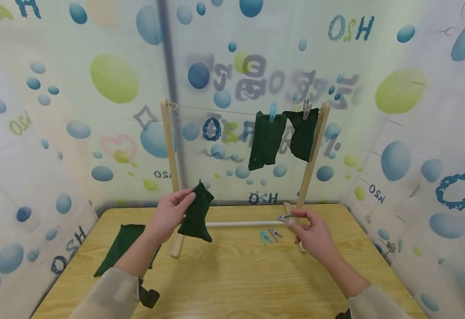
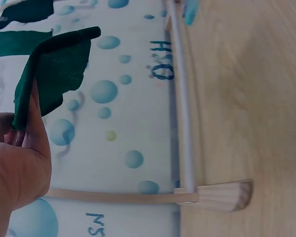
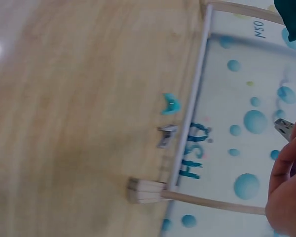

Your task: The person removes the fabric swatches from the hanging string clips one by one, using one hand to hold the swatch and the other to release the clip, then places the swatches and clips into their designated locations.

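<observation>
My left hand point(image 1: 171, 213) pinches a small dark green cloth point(image 1: 198, 212) by its upper edge, so the piece hangs in front of the rack's left post. In the left wrist view the same cloth point(image 2: 59, 74) stands up folded between thumb and fingers. My right hand point(image 1: 313, 233) pinches a grey clothespin point(image 1: 284, 217) near the foot of the right post; the right wrist view shows the tip of that clothespin point(image 3: 284, 127). Two more green cloths, one point(image 1: 267, 139) under a blue clothespin point(image 1: 273, 112) and another point(image 1: 305, 135) under a grey clothespin point(image 1: 306, 109), hang at the line's right end.
A string point(image 1: 216, 109) spans two wooden posts point(image 1: 170, 146), joined low down by a white rod point(image 1: 240, 223). On the wooden table point(image 1: 232, 279) lie a blue clothespin point(image 1: 265, 238), a grey clothespin point(image 1: 275, 233) and a green cloth point(image 1: 121, 248). Patterned curtains point(image 1: 113, 79) surround the table.
</observation>
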`<state>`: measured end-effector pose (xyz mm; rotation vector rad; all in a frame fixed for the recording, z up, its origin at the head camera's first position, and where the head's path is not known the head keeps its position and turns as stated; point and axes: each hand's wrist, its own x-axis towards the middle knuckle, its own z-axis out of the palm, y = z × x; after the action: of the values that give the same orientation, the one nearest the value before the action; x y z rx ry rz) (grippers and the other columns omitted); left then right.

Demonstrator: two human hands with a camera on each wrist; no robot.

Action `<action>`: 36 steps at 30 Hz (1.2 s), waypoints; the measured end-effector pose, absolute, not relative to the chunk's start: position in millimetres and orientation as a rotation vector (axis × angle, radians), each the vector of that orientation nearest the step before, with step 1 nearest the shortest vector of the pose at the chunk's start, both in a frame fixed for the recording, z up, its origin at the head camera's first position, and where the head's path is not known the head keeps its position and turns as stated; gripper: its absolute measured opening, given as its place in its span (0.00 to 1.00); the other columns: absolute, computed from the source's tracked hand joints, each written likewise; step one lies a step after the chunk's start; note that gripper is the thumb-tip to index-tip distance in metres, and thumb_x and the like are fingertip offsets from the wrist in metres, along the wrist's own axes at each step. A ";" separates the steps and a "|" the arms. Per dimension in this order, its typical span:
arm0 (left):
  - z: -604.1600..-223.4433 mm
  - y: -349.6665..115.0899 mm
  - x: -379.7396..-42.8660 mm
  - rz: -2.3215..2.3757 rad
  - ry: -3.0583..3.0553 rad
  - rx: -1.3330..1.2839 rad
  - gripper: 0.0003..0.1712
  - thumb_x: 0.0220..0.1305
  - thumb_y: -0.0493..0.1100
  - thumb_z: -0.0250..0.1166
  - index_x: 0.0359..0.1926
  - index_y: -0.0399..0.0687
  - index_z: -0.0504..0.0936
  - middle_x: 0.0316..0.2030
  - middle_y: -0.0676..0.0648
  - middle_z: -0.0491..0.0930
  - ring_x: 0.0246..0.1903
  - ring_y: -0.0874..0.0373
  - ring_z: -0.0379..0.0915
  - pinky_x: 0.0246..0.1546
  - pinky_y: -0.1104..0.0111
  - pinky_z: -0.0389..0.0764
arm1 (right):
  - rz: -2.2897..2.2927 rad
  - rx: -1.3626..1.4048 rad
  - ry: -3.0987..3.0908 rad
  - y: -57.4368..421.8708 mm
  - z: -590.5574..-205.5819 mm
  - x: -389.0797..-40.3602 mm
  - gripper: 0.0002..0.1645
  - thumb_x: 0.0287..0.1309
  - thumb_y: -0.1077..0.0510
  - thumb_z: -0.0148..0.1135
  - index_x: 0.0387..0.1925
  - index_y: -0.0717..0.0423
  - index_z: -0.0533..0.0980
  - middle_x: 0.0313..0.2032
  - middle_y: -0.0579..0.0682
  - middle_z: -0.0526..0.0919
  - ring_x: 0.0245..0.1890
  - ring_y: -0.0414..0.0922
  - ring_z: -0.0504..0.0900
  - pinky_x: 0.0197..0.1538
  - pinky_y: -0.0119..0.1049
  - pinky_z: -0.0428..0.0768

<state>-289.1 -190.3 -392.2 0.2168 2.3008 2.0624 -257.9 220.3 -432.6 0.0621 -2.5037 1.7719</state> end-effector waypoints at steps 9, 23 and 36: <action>-430.6 -187.2 -284.1 1.981 2.335 0.092 0.29 0.87 0.52 0.58 0.77 0.41 0.76 0.60 0.42 0.87 0.42 0.64 0.85 0.42 0.68 0.88 | 1.719 -0.059 -2.643 230.1 -478.5 -251.7 0.25 0.72 0.57 0.73 0.66 0.56 0.79 0.66 0.60 0.81 0.24 0.47 0.83 0.23 0.34 0.75; -475.2 -180.7 -290.0 1.891 2.335 0.048 0.24 0.86 0.45 0.59 0.74 0.42 0.80 0.38 0.50 0.85 0.19 0.64 0.60 0.21 0.72 0.68 | 1.663 -0.161 -2.753 231.8 -515.5 -246.0 0.23 0.69 0.64 0.72 0.62 0.63 0.78 0.52 0.57 0.84 0.25 0.45 0.81 0.21 0.32 0.72; -504.3 -181.0 -283.9 1.748 2.293 0.084 0.22 0.86 0.40 0.57 0.72 0.35 0.78 0.17 0.55 0.61 0.13 0.64 0.49 0.15 0.72 0.58 | 1.632 -0.205 -2.867 227.0 -529.0 -243.6 0.20 0.65 0.67 0.72 0.56 0.61 0.78 0.41 0.53 0.83 0.27 0.45 0.83 0.23 0.35 0.82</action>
<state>-283.9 -181.0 -504.3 0.0841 2.2932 1.7479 -243.6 227.0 -529.0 -0.2050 -2.8673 1.6324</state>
